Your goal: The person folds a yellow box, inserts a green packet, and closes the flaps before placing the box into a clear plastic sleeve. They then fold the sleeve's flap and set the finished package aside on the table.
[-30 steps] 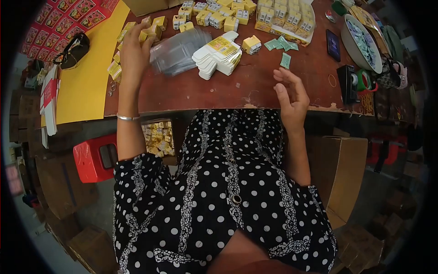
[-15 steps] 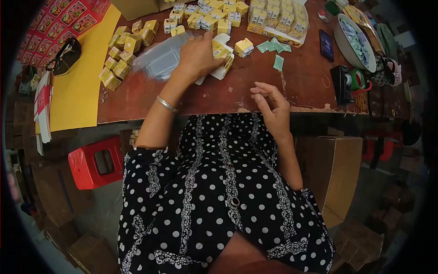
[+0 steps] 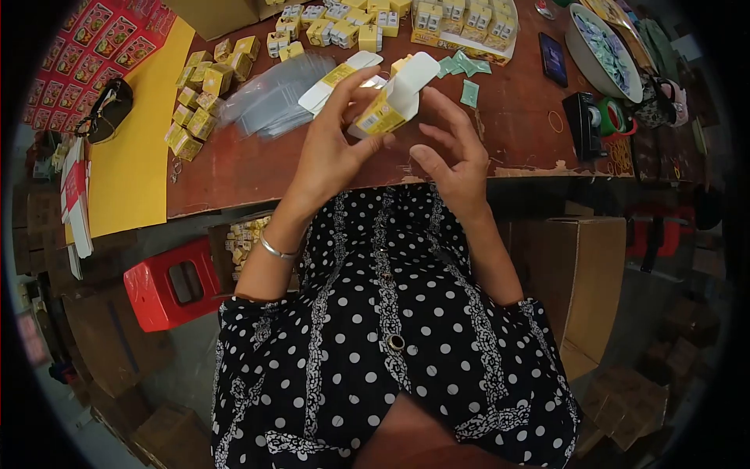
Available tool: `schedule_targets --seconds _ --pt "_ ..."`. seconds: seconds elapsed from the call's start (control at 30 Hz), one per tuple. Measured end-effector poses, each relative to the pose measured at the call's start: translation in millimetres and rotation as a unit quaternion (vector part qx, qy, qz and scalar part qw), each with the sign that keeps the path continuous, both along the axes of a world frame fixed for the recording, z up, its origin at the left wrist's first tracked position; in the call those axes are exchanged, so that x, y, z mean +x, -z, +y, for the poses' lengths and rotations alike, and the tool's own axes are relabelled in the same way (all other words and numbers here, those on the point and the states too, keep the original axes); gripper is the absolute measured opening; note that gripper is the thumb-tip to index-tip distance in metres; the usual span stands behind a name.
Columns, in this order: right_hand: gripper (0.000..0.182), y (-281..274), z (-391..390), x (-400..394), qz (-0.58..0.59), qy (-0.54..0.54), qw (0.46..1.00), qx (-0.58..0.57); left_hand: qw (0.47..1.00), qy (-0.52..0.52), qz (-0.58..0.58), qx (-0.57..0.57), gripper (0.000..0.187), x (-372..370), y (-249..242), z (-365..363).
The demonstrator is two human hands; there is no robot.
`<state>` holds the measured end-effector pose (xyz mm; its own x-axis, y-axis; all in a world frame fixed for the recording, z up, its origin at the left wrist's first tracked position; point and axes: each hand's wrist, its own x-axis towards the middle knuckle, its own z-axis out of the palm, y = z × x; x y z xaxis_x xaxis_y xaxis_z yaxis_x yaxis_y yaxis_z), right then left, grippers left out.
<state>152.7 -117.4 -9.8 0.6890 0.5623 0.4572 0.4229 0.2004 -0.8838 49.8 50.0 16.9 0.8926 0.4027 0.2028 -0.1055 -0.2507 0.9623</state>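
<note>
L hand (image 3: 332,148): gripping yellow box (image 3: 381,115) above surface (image 3: 512,129), nr. front edge. Box long axis diag., lower L to upper R in view; white flap (image 3: 414,76) pts. upper R. R hand (image 3: 459,168): fingers spread, beside box; contact unclear.

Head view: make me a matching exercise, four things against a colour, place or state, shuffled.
Things
1. Carton
2. Phone
3. Stool
4. Bowl

Descriptions
A. Bright red, lower than the tabletop
B. Filled with small sachets
C. In the grasp of the left hand
D. Dark, lying flat on the tabletop

Right pairs: 1-C, 2-D, 3-A, 4-B.
</note>
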Motion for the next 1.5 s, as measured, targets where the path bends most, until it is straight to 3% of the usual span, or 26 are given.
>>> schedule_targets --seconds 0.07,0.27,0.47,0.53,0.67,0.73,0.87,0.93,1.07,1.13,1.2,1.5 --pt "0.061 1 2 -6 0.004 -0.008 1.000 0.024 0.994 0.039 -0.033 -0.096 0.066 -9 1 -19" --pt "0.063 -5 -7 -18 0.082 -0.061 0.994 0.039 0.980 0.081 -0.069 -0.169 0.058 -26 7 -36" --pt "0.052 -8 -11 -13 -0.014 -0.077 0.997 0.010 0.968 0.129 -0.052 -0.211 0.047 -36 11 -30" --pt "0.047 -10 -13 -7 -0.083 -0.142 0.986 -0.021 0.957 0.142 -0.045 -0.250 0.043 -38 14 -30" --pt "0.042 -6 -12 -5 -0.126 -0.123 0.984 -0.020 0.955 0.133 -0.093 -0.247 0.033 -40 17 -31" --pt "0.038 -8 -11 -3 -0.218 -0.110 0.969 -0.033 0.954 0.126 -0.099 -0.253 0.031 -40 18 -31" --pt "0.035 -9 -3 -10 -0.220 -0.098 0.970 0.022 0.948 0.098 -0.127 -0.275 0.033 -36 18 -35" --pt "0.029 -16 -3 -19 -0.074 -0.072 0.994 0.030 0.942 0.087 -0.144 -0.291 0.035 -35 15 -35" --pt "0.024 -10 -6 -6 -0.160 -0.100 0.981 0.035 0.943 0.087 -0.132 -0.294 0.040 -35 10 -35" --pt "0.023 -11 -7 -8 -0.102 -0.103 0.989 0.038 0.947 0.083 -0.131 -0.283 0.040 -36 9 -36" --pt "0.022 -11 -7 -10 -0.060 -0.110 0.991 0.037 0.968 0.067 -0.132 -0.202 0.040 -36 9 -37" --pt "0.014 -13 -9 -11 0.096 -0.128 0.986 0.056 0.974 0.072 -0.071 -0.204 0.045 -37 2 -41"
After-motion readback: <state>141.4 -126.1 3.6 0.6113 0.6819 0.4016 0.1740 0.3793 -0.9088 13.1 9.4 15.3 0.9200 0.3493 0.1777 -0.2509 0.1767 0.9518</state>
